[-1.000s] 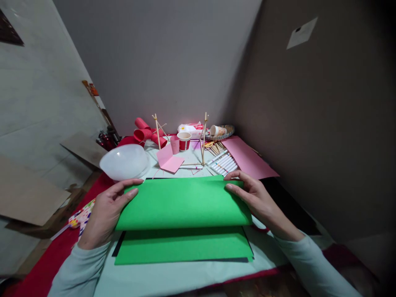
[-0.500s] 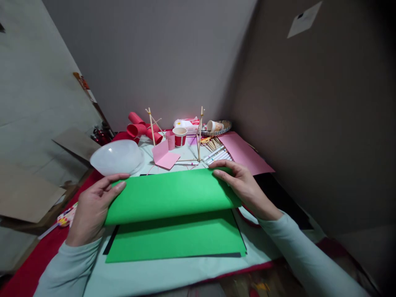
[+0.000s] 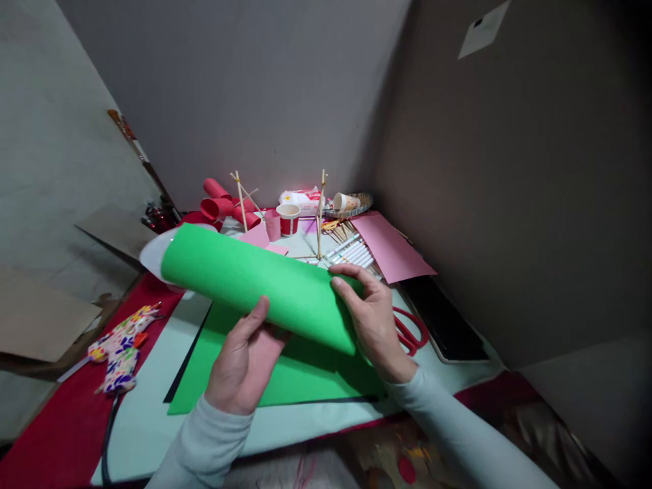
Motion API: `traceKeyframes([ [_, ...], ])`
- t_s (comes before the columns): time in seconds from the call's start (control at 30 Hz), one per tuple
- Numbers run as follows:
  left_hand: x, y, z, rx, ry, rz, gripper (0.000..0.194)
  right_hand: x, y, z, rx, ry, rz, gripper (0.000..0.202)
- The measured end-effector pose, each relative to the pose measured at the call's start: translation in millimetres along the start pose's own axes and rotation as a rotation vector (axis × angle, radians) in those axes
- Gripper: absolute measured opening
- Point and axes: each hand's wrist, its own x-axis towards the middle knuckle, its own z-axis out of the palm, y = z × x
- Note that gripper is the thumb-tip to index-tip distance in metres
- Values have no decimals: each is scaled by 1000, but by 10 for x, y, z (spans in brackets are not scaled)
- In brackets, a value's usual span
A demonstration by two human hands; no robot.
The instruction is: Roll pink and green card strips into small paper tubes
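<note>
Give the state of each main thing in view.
Upper green sheet: curled, gripped by right hand, left hand touching
Lower green sheet: lying, partly covered
Floral glue gun: lying down
Red-white paper cup: upright
Dotted paper cup: tipped over
Red-handled scissors: lying, blades hidden
Pink sheet: flat
White markers: lying alongside each other

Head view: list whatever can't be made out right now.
All in the head view:
- Left hand: fingertips hidden behind the curled green sheet.
- Right hand: lower fingers hidden by its own back and the green sheet.
- White bowl: mostly covered by the green sheet.
- Red scissors: blades out of sight, apparently behind the right hand.
- Black cord: cut off by the bottom edge.
- Wrapped pack: lettering too small.
</note>
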Motion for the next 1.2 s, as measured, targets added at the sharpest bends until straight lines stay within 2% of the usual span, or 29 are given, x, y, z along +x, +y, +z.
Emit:
traceKeyframes([
  [0.07, 18, -21, 46, -13, 68, 18, 32, -78, 27, 64, 35, -21, 61, 16],
  [0.17, 54, 45, 24, 5, 175, 49, 37, -144, 74, 80, 134, -101, 212, 26],
  [0.23, 85, 111, -25, 28, 213, 99, 40, -122, 83, 43, 152, -222, 275, 28],
  [0.3, 118, 180, -73, 52, 233, 143, 43, -11, 54, -12, 120, -349, 247, 26],
  [0.4, 160, 281, -120, 78, 263, 173, 42, 370, -45, -44, -60, -481, 46, 28],
  [0.5, 177, 367, -138, 93, 302, 186, 40, 950, -101, 114, -595, -496, -263, 26],
  [0.57, 179, 411, -146, 110, 324, 181, 39, 1358, -44, 337, -714, -465, -298, 20],
  [0.67, 190, 463, -159, 140, 352, 171, 40, 1859, 190, 728, -839, -468, -324, 31],
  [0.73, 205, 489, -169, 138, 378, 163, 41, 2080, 389, 935, -909, -489, -323, 32],
  [0.8, 218, 504, -177, 115, 399, 153, 43, 2215, 564, 1055, -961, -500, -314, 31],
  [0.9, 224, 505, -191, 97, 389, 132, 44, 2298, 697, 1090, -988, -496, -317, 29],
  [0.97, 217, 498, -201, 102, 372, 116, 43, 2294, 670, 1052, -970, -487, -335, 19],
  [1.03, 208, 493, -207, 101, 358, 119, 42, 2238, 556, 984, -925, -473, -365, 10],
  [1.2, 201, 499, -202, 65, 335, 204, 40, 1815, 96, 683, -691, -403, -421, 21],
])
